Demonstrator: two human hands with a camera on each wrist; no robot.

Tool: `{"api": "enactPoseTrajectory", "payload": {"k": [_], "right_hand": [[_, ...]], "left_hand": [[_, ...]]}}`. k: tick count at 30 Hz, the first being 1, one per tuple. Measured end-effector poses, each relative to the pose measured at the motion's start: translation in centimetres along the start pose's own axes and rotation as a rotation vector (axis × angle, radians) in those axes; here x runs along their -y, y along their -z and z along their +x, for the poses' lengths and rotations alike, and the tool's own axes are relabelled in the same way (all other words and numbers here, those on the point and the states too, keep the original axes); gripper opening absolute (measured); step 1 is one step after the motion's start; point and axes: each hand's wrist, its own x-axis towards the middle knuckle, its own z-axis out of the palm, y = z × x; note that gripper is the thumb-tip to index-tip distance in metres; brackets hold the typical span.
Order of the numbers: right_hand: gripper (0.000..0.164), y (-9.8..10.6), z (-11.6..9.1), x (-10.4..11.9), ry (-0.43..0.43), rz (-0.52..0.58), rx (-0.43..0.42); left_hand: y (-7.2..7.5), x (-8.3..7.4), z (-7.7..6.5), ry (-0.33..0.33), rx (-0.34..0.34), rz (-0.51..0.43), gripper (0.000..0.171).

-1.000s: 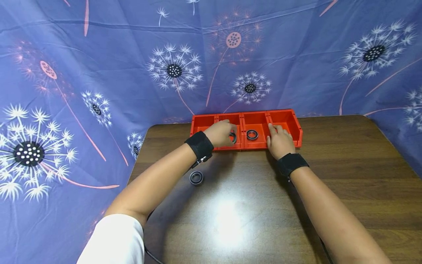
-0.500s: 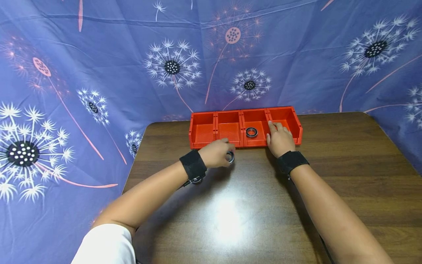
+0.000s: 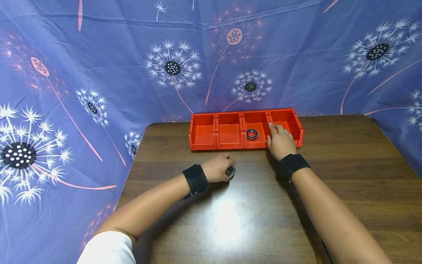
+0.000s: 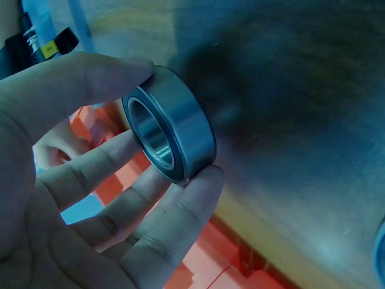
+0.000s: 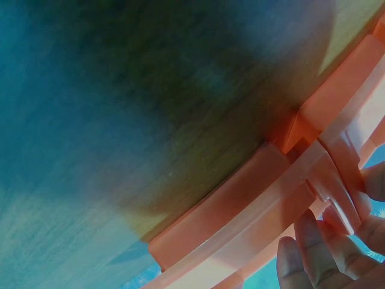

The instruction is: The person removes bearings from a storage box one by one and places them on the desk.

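Observation:
My left hand (image 3: 217, 168) is above the table in front of the red bins, pinching a ball bearing (image 4: 174, 123) between thumb and fingertips. The bearing is a steel ring with a dark seal, held tilted on edge. A second bearing (image 3: 252, 134) lies flat in the third bin from the left. My right hand (image 3: 281, 142) grips the divider between the third and fourth red bins (image 5: 340, 186), its fingers and thumb to either side of the wall in the right wrist view.
The joined row of red bins (image 3: 202, 146) stands at the back of the wooden table (image 3: 346, 161). Behind it hangs a blue dandelion-print cloth (image 3: 290, 36). A curved blue edge (image 4: 380, 256) peeks in at the right of the left wrist view; its kind is unclear.
My left hand has lifted a bearing out of the second bin and drawn it toward me over the table. A bearing on the table is now hidden by my left wrist. The right hand stays put.

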Motion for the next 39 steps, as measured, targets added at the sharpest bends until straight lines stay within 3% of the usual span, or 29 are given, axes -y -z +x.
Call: {"api": "enactPoseTrajectory", "payload": {"k": [8, 26, 30, 35, 39], "right_hand": [[0.060, -0.1, 0.1, -0.1, 0.005, 0.007, -0.007], [0.059, -0.2, 0.0, -0.1, 0.013, 0.012, -0.034], [0.060, -0.2, 0.0, -0.1, 0.010, 0.013, -0.038], [0.059, -0.2, 0.0, -0.1, 0.010, 0.015, -0.039], [0.059, -0.1, -0.2, 0.1, 0.006, 0.020, -0.035]], "left_hand": [[-1.2, 0.5, 0.1, -0.006, -0.008, 0.030, 0.036], [-0.8, 0.6, -0.3, 0.061, -0.005, 0.022, 0.058], [0.4, 0.8, -0.5, 0.087, -0.068, -0.005, 0.066], [2.0, 1.7, 0.1, 0.145, -0.227, -0.062, 0.069], [2.9, 3.6, 1.2, 0.217, -0.365, -0.101, 0.066]]}}
